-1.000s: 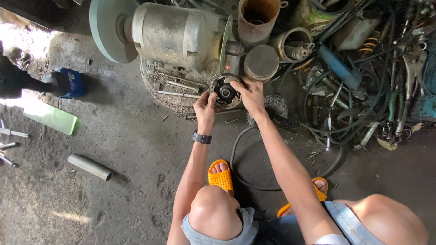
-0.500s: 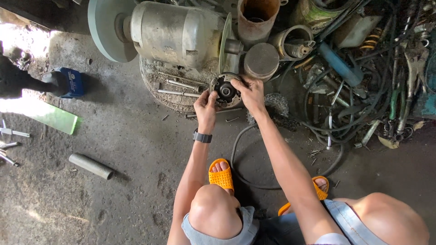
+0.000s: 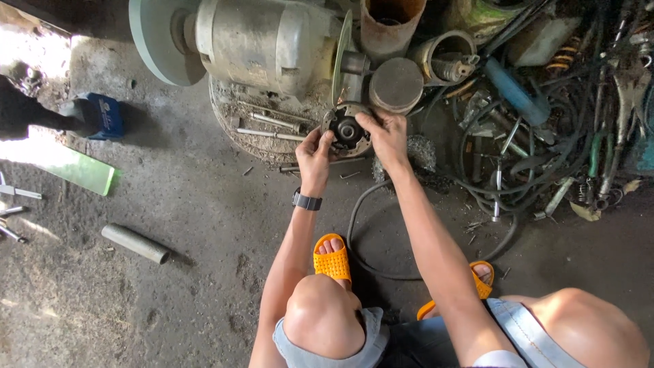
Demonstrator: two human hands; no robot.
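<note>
I squat on a dirty concrete floor in orange sandals. My left hand (image 3: 315, 155) and my right hand (image 3: 387, 136) both grip a round dark metal part (image 3: 346, 129) with a black hub, held just in front of a big grey bench grinder (image 3: 266, 41). The left fingers pinch its left rim; the right hand wraps its right and upper edge. A dark watch sits on my left wrist. The grinder carries a grey wheel (image 3: 155, 37) on its left end and a thin disc (image 3: 340, 58) on its right.
Loose rods and bolts lie on the grinder's round base (image 3: 262, 126). A rusty pipe (image 3: 388, 24), a metal cylinder (image 3: 396, 85), tangled cables and tools (image 3: 545, 136) crowd the right. A grey tube (image 3: 135, 243), green board (image 3: 71, 167), blue box (image 3: 102, 116) and black hose (image 3: 368, 225) lie on the floor.
Both hands stay on the round part with only slight finger shifts. The view has drifted a little; nothing else moved.
</note>
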